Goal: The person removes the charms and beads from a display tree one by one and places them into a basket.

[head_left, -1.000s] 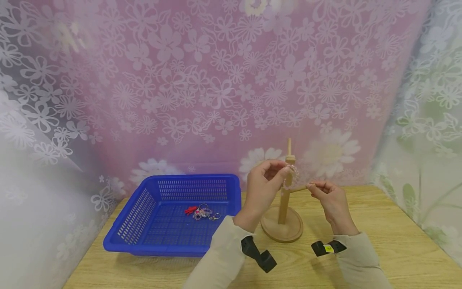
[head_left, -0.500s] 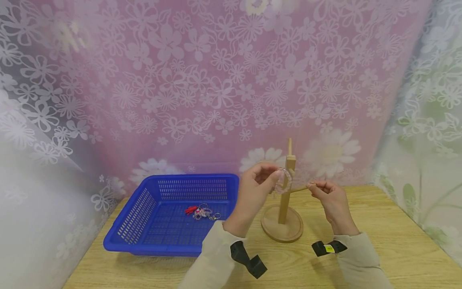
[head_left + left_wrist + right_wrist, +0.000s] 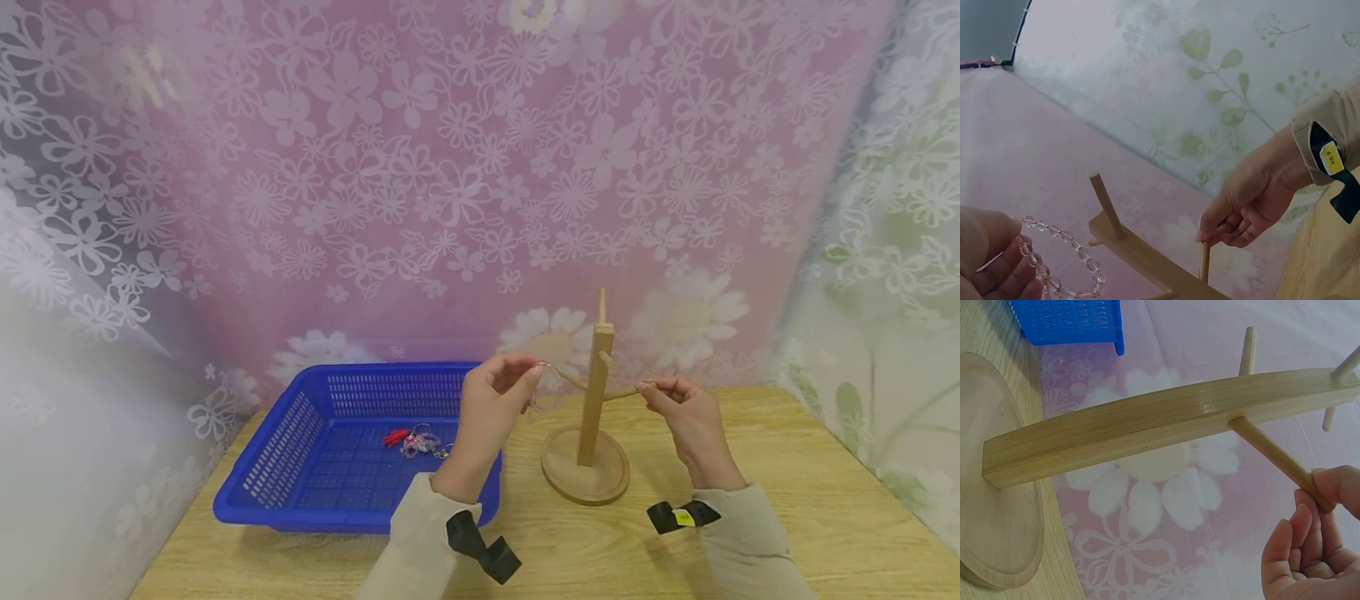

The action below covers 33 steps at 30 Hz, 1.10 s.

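Note:
My left hand [image 3: 486, 412] pinches a bracelet of clear pinkish beads [image 3: 1092, 265] between thumb and fingers. It hangs as a loop left of the wooden peg stand [image 3: 595, 400], close by the stand's left peg [image 3: 574, 380] in the head view. Thumb and fingertips of my right hand [image 3: 690, 425] grip the outer end of the right peg [image 3: 1279, 459]. The stand has an upright post with several pegs and stands on a round base [image 3: 570, 477]. No bracelet shows on the pegs.
A blue plastic basket [image 3: 300, 375] sits on the wooden table [image 3: 600, 550] to the left. Inside it lie a red tassel [image 3: 396, 437] and several small trinkets with metal rings [image 3: 420, 442]. A pink floral curtain [image 3: 465, 167] hangs behind.
My left hand has carried the bracelet from in front of the post leftward to beside the left peg, partly covering the basket's right side. My right hand has stayed on its peg.

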Available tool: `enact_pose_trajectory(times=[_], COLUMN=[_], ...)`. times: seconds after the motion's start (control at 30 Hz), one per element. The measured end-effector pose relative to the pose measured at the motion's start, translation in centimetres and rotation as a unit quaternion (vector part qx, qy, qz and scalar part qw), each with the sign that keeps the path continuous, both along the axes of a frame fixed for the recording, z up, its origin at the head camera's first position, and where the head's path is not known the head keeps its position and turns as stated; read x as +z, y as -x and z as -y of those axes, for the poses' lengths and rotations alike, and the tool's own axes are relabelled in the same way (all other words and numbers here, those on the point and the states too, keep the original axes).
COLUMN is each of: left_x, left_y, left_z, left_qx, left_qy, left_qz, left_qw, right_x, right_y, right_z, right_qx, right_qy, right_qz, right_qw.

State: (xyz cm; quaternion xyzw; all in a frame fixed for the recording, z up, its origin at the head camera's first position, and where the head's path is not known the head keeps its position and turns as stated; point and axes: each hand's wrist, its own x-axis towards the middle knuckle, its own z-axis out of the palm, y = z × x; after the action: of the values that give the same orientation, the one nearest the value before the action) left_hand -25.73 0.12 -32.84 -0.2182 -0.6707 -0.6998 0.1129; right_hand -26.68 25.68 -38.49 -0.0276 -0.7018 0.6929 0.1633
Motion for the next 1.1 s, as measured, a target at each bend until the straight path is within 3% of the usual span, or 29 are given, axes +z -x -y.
enact_pose_trajectory(times=[0.43,0.57,1.1], left_x=[-1.7,-2.5,-3.9], left_y=[0.7,1.4,2.5], left_z=[2.7,3.6,7.5], left_qx=[0.057,0.078,0.123], left_qy=[0.000,-0.006,-0.004], left_qz=[0.022,0.023,0.046], left_qw=[0.9981,0.9966,0.9914], right_x=[0.0,0.1,0.0], right_y=[0.2,0.2,0.3], right_z=[0.0,0.0,0.0], right_qx=[-0.003,-0.006,-0.011], right_qy=[0.020,0.018,0.009], right_qz=[-0.006,-0.008,-0.003], right_qw=[1.000,1.000,1.000])
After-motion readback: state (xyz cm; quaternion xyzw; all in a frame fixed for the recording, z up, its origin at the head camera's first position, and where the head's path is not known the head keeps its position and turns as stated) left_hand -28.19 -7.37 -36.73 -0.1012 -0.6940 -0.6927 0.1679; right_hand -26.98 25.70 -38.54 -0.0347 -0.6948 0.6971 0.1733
